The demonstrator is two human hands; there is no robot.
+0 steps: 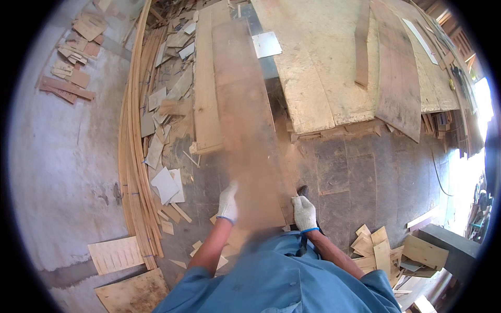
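A long brown wooden board (250, 120), smeared by motion at its near end, stretches from my body toward the worktop. My left hand (227, 203), in a white knitted glove, grips the board's left edge; its fingertips are hidden and blurred. On the other side, my right hand (305, 214), gloved in white too, is closed close to the board's right edge. What it holds, if anything, I cannot make out. A small dark object (302, 191) shows just beyond the right fist. Under the board's far part lies a pale plank (207, 88).
A low stack of large plywood sheets (313, 78) fills the far right. Long thin wooden strips (136, 156) run along the left beside scattered offcuts (177, 88). More offcuts (381, 248) lie near right, by a grey beam (449, 242). A white sheet (266, 45) sits far off.
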